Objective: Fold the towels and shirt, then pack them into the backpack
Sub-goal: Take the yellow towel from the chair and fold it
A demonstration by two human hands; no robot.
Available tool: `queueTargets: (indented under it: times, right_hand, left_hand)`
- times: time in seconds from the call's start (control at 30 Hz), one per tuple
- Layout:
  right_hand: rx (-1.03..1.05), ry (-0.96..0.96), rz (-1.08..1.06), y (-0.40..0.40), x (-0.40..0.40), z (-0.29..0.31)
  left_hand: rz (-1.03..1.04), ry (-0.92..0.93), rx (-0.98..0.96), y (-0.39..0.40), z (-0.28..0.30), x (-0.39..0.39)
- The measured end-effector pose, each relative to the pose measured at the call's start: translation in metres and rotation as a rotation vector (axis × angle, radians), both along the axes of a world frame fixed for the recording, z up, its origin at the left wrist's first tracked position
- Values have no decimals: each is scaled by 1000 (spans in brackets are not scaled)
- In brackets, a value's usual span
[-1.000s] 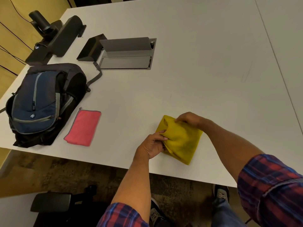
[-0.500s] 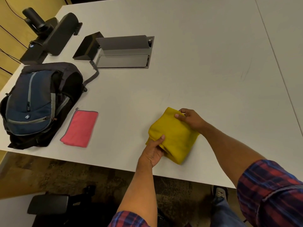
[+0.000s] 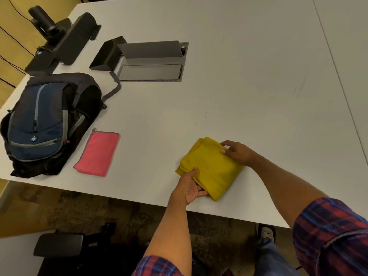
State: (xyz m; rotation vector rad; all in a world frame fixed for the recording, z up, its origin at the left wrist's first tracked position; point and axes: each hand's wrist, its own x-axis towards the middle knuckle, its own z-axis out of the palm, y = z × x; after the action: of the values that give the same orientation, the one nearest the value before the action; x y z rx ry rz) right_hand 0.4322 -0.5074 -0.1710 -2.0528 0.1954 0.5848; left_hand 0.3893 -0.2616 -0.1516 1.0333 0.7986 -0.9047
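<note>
2 hands (image 3: pixel 190 187) (image 3: pixel 238 152) grip folded yellow cloth (image 3: pixel 211 168); backpack (image 3: pixel 42 124) logo unreadable.

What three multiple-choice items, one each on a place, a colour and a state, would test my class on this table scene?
1. Where does the pink towel lie?
A. right beside the backpack
B. inside it
C. on the floor

2. What colour is the folded cloth that both hands hold?
A. blue
B. yellow
C. white

3. How is the pink towel?
A. crumpled
B. hanging
C. folded flat

Answers: 1 A, it lies on the table by the bag; 2 B, the left hand and right hand grip yellow fabric; 3 C, a neat rectangle.
</note>
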Motion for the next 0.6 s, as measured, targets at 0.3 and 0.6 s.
queueTargets:
  times: [0.3, 0.6]
  right_hand:
    - [-309, -134, 42, 9, -11, -1]
    - [-702, -253, 254, 26, -11, 2]
  left_hand:
    - [-169, -178, 362, -11, -2, 8]
    - [45, -37, 290, -3, -7, 4]
